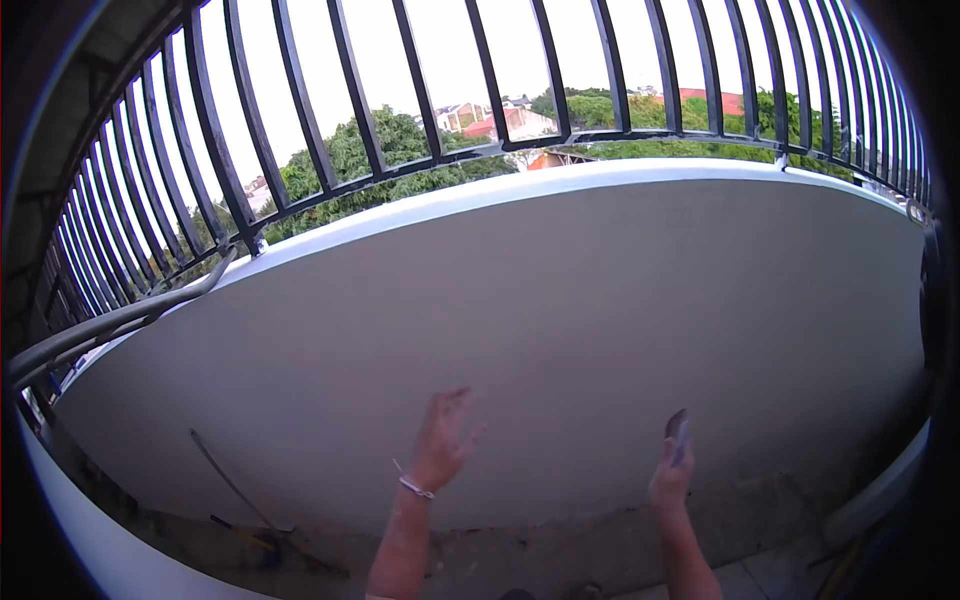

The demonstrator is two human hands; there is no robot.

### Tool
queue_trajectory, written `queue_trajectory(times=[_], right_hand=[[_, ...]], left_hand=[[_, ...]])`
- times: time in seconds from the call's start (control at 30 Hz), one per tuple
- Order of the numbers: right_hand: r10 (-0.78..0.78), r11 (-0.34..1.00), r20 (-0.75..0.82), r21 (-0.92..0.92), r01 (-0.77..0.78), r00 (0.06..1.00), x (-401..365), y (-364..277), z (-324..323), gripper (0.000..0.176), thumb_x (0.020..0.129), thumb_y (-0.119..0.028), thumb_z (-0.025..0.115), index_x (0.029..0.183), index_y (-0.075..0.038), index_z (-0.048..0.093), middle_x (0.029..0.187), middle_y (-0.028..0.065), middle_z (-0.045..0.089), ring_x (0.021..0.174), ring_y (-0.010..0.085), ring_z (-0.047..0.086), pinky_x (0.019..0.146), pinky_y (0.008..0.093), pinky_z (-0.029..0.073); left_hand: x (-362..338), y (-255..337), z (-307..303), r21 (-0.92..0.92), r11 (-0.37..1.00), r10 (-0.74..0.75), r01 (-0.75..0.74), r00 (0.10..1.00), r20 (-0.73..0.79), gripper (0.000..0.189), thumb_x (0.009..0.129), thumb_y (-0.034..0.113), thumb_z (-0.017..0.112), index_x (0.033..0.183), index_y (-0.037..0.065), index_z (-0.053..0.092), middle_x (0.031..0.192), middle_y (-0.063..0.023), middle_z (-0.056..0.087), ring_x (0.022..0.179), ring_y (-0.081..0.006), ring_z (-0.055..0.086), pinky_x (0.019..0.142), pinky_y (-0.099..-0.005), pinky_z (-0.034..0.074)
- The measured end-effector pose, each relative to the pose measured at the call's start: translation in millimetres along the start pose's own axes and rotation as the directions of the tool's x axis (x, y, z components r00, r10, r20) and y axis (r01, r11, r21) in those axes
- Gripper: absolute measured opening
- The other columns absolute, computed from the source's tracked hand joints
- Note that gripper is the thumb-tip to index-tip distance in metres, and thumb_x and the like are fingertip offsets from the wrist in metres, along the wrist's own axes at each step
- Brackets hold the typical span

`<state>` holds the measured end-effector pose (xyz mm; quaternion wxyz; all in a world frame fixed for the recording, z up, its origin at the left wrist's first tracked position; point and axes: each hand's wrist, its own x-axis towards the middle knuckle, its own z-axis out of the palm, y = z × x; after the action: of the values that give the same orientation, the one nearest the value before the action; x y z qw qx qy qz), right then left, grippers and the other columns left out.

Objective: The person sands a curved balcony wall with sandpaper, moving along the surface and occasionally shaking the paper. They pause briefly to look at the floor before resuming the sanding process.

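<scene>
My left hand (445, 440) is raised in front of a low grey wall (560, 300), with a thin light band on its wrist. Its fingers are spread, slightly blurred, and nothing shows in them. Farther right, my right hand (671, 484) grips a small flat piece, dark with a bluish-grey face (679, 428), held upright; its exact kind is not clear. Both hands look apart from the wall, though the gap is hard to judge.
Dark metal railings (480, 75) stand along the wall's white top ledge (600, 175). Grey pipes (120, 318) come in at left. A long thin stick (230, 478) leans near the wall's foot. At lower right is a pale curved edge (885, 480).
</scene>
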<state>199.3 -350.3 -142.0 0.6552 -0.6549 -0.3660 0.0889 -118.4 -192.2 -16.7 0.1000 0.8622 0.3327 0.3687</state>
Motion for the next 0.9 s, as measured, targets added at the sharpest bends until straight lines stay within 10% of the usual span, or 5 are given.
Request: queue_trajectory(times=[0.33, 0.57, 0.63, 0.77, 0.9], right_hand=[[-0.45, 0.869, -0.419, -0.003, 0.495, 0.788, 131, -75, 112, 0.057, 0.104, -0.008, 0.035, 0.155, -0.001, 0.01, 0.155, 0.0219, 0.032, 0.141, 0.0366, 0.034, 0.117, 0.0443, 0.028], [-0.42, 0.884, -0.681, -0.158, 0.44, 0.6, 201, -130, 267, 0.061, 0.101, -0.013, 0.049, 0.154, -0.001, 0.021, 0.157, 0.0211, 0.03, 0.146, 0.0372, 0.026, 0.12, 0.0483, 0.014], [-0.476, 0.876, -0.688, -0.43, 0.22, 0.548, 186, -190, 330, 0.068, 0.094, -0.02, 0.055, 0.152, 0.002, 0.026, 0.16, 0.0199, 0.023, 0.148, 0.0385, 0.018, 0.12, 0.0498, 0.012], [-0.681, 0.667, -0.156, -0.534, 0.519, 0.715, 105, -245, 387, 0.075, 0.089, -0.028, 0.061, 0.153, -0.005, 0.029, 0.159, 0.0195, 0.024, 0.147, 0.0424, 0.02, 0.117, 0.0544, 0.017], [-0.842, 0.327, 0.181, -0.577, 0.748, 0.508, 100, -138, 371, 0.064, 0.093, -0.031, 0.054, 0.152, -0.013, 0.035, 0.159, 0.0173, 0.026, 0.147, 0.0418, 0.021, 0.117, 0.055, 0.017]], left_hand=[[140, -110, -101, 0.568, 0.823, 0.359, 0.011, 0.764, -0.535, 0.058, 0.089, 0.022, 0.059, 0.142, 0.004, 0.043, 0.146, -0.0203, 0.04, 0.138, -0.0404, 0.035, 0.111, -0.0485, 0.032], [149, -176, -99, 0.64, 0.769, 0.398, -0.001, 0.783, -0.477, 0.071, 0.094, 0.034, 0.046, 0.153, 0.001, 0.026, 0.161, -0.0205, 0.02, 0.149, -0.0418, 0.015, 0.118, -0.0553, 0.011], [148, -176, -101, 0.638, 0.77, 0.395, -0.01, 0.792, -0.466, 0.07, 0.093, 0.03, 0.044, 0.153, 0.001, 0.025, 0.16, -0.0201, 0.022, 0.149, -0.0399, 0.015, 0.119, -0.0528, 0.01], [138, -185, -99, 0.619, 0.782, 0.315, 0.07, 0.813, -0.49, 0.068, 0.095, 0.032, 0.04, 0.153, 0.001, 0.025, 0.16, -0.0203, 0.023, 0.149, -0.0396, 0.015, 0.119, -0.0509, 0.01], [102, -226, -91, 0.647, 0.748, 0.292, 0.15, 0.801, -0.522, 0.065, 0.1, 0.038, 0.033, 0.152, -0.001, 0.026, 0.159, -0.0221, 0.024, 0.148, -0.0433, 0.018, 0.118, -0.0541, 0.012]])
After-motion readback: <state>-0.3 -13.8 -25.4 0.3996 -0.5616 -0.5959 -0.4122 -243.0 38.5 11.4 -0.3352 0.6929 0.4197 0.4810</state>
